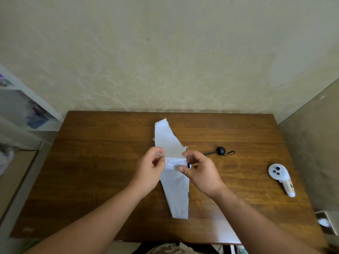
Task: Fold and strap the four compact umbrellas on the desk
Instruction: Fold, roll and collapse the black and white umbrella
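Note:
One compact umbrella (171, 138) with a white canopy lies on the brown wooden desk (91, 162), its flattened panels spread away from me and toward me. Its thin dark shaft ends in a round black handle (221, 150) with a wrist loop, pointing right. My left hand (149, 171) pinches the canopy fabric at its middle, on the left side. My right hand (200, 171) holds the fabric on the right side of the same spot, fingers curled around it. Only this one umbrella is in view.
A white handheld controller (280, 177) lies on the desk at the right. A pale patterned wall rises behind the desk. A white shelf unit (22, 110) stands at the left, and a boxy object (328, 224) sits off the desk's right front corner.

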### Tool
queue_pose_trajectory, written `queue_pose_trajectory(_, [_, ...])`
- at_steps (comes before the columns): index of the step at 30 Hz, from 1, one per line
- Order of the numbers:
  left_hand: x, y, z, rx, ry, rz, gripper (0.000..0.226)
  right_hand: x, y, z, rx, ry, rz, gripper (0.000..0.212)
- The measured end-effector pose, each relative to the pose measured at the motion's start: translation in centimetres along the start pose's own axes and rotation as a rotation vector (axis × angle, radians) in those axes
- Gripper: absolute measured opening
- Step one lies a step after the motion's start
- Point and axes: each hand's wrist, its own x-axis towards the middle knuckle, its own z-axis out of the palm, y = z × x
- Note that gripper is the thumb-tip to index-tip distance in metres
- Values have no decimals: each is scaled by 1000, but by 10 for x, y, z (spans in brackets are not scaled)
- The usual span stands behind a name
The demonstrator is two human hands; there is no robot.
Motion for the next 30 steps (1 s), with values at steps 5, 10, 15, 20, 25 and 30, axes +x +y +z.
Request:
queue_pose_trajectory(5, [-2,0,-1,4,-63,23,17,4,-3,3,61,57,45,29])
queue_pose_trajectory(10, [2,-7,-1,-59,-18,-29,22,4,-2,0,57,55,67,24])
queue_pose_trajectory(15, [0,-9,-1,25,-36,7,20,3,-2,3,62,64,60,26])
queue_pose_trajectory(20, [2,-9,-6,169,-13,68,15,5,-5,3,16,33,-3,30])
queue_pose_trajectory(25, [3,-9,-8,206,48,153,6,6,-5,5,-158,117,-178,39])
queue_pose_trajectory(30, [0,-12,-12,209,26,266,5,6,4,-4,-295,74,-311,23])
